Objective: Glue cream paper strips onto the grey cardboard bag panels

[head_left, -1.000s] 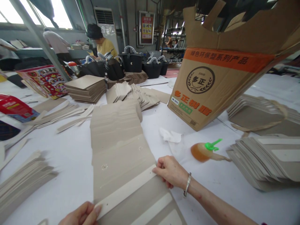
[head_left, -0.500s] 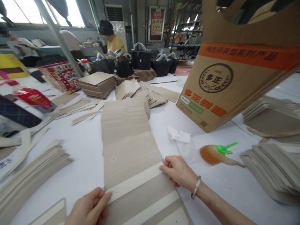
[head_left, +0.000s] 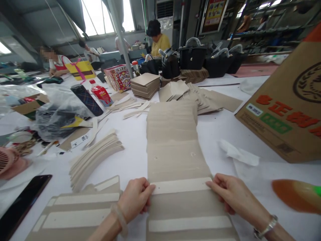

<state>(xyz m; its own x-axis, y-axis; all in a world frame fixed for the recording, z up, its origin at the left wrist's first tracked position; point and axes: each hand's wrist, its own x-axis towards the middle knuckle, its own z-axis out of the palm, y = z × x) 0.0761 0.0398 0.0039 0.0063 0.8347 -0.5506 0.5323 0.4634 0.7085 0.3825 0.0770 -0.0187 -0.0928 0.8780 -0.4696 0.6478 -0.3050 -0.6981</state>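
A pale cream strip [head_left: 182, 186] lies across a grey-beige panel, on a long row of overlapping panels [head_left: 173, 150]. My left hand [head_left: 135, 197] pinches the strip's left end at the panel's edge, thumb on top. At the other end my right hand [head_left: 229, 192] grips it the same way, fingers curled under the edge. Another pale strip [head_left: 189, 224] lies on the panel closer to me. Left of my left hand rest more panels with pale strips [head_left: 82, 214] on them. A fanned stack of loose curved strips [head_left: 95, 159] is beyond those.
A big cardboard box [head_left: 283, 110] stands at the right, near a bottle of amber liquid [head_left: 293, 195] and crumpled white tissue [head_left: 239, 152]. A phone [head_left: 23, 204] and a pink fan [head_left: 11, 162] lie left. Black handbags [head_left: 193, 57] stand behind stacked boards [head_left: 145, 86]. Other people sit farther back.
The view has swung left, so the table's contents appear farther right and more of the left side shows. Both hands keep hold of the strip's ends, and it now looks nearly level.
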